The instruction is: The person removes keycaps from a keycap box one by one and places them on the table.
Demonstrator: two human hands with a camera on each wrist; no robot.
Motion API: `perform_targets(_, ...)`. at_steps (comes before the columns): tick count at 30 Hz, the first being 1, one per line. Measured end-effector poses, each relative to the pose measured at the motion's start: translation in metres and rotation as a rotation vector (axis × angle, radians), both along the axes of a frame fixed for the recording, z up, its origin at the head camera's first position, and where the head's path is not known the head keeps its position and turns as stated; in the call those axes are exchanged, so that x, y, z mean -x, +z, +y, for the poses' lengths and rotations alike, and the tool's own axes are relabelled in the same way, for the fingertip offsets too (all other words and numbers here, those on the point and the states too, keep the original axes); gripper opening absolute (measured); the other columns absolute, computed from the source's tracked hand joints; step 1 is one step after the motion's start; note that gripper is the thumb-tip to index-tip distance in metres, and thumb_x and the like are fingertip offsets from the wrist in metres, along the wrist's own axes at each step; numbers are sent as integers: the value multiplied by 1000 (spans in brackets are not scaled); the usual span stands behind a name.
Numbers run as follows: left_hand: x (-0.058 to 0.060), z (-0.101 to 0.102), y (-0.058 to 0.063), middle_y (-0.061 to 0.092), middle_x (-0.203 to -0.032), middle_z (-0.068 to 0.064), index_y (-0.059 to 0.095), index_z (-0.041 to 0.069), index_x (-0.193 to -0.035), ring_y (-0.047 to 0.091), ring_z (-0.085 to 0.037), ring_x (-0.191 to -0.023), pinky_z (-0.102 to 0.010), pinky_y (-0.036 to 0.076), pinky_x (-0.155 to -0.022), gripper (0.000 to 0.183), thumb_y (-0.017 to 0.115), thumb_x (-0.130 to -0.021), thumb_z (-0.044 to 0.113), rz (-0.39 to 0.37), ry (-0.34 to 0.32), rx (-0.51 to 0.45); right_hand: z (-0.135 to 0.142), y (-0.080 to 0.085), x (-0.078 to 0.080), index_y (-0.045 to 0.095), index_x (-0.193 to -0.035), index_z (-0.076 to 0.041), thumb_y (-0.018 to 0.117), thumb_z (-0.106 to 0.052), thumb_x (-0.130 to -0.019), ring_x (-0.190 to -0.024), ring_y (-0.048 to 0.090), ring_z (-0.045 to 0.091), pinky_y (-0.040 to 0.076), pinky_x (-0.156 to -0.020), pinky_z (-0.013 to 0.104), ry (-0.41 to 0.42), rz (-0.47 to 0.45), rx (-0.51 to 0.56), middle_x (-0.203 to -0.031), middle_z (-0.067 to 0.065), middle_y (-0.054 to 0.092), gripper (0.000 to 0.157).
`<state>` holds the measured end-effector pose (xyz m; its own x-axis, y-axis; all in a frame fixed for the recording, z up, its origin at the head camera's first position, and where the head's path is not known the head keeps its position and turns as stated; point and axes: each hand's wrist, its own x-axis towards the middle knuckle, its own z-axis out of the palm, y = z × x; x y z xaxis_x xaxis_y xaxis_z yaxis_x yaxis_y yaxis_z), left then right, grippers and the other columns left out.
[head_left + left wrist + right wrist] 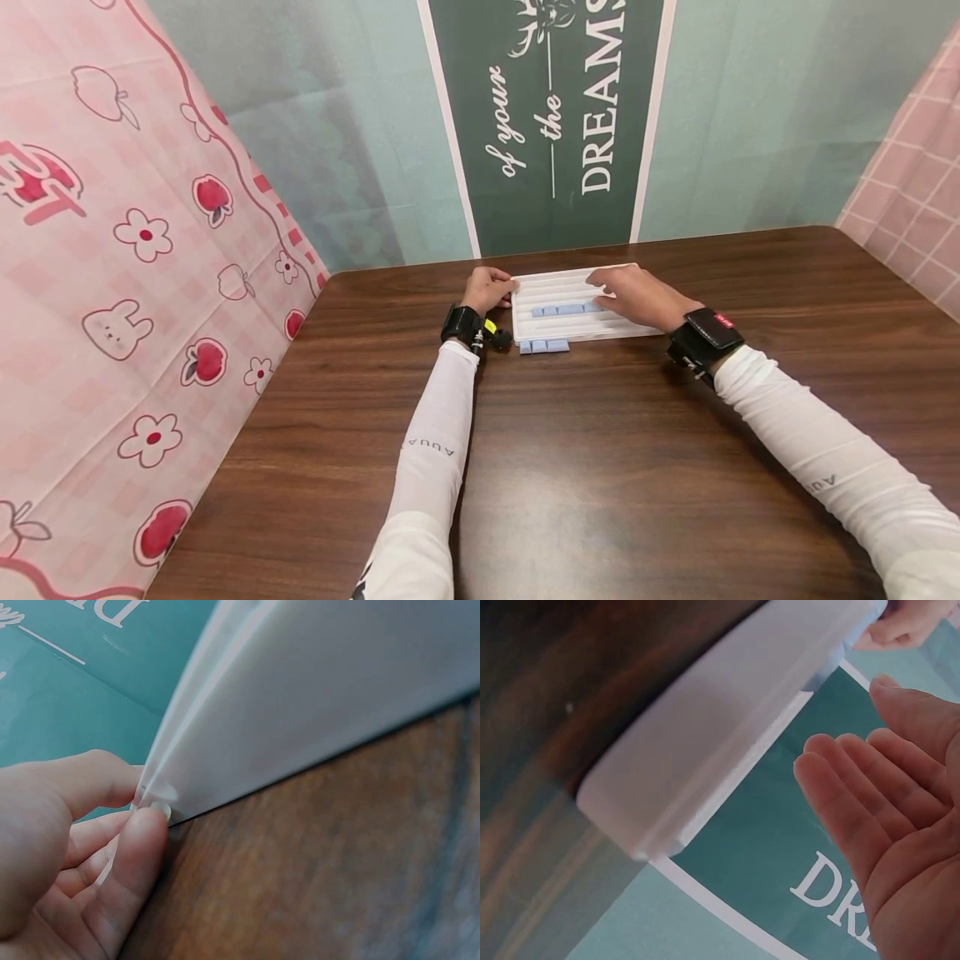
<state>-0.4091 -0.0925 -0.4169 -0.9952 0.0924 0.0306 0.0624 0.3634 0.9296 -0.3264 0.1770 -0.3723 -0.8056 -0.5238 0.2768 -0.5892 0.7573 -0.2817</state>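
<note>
A shallow white tray (pixel 543 290) with long parallel ridges lies near the table's far edge. One of its ridges carries a row of light blue keycap-like blocks (pixel 568 309). More blue blocks (pixel 545 346) sit on the table along the tray's near side. My left hand (pixel 486 289) pinches the tray's left end between thumb and fingers, as the left wrist view shows at the tray's corner (pixel 161 787). Over the tray's right part hovers my right hand (pixel 641 297), its thumb by the right end of the blue row. In the right wrist view its loosely extended fingers (pixel 844 791) hold nothing.
The brown wooden table (pixel 562 483) stretches toward me under both forearms. Behind it hangs a teal curtain (pixel 360 150) with a dark green lettered panel (pixel 517 217). A pink patterned curtain (pixel 172 292) borders the left side, and a pink checked one (pixel 911 192) the right.
</note>
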Motion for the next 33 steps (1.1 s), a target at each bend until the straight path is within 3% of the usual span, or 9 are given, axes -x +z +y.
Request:
perform_targets(17, 4, -2, -2, 65, -84, -10, 68, -7, -111, 59, -11, -63, -20, 56, -54, 28, 72, -89, 10, -13, -9, -16, -5, -7, 4, 71, -106, 2, 67, -1, -90, -86, 64, 24, 54, -80, 43, 60, -44, -76, -96, 11, 71, 17)
perform_targets(27, 3, 0, 0, 63, -84, -8, 67, -8, -112, 59, -11, -63, -19, 55, -54, 29, 71, -90, 10, -7, -10, -5, -10, -6, 6, 71, -95, -4, 68, -5, -90, -74, 54, 21, 48, -70, 38, 19, -36, -205, -80, 3, 63, 6)
perform_targets(33, 4, -1, 0, 63, -85, -9, 68, -7, -113, 59, -11, -63, -19, 56, -54, 29, 72, -89, 10, -19, -8, 2, -13, -7, 5, 70, -93, -7, 67, -5, -90, -75, 54, 21, 49, -68, 40, -11, -14, -231, -82, 3, 63, 5)
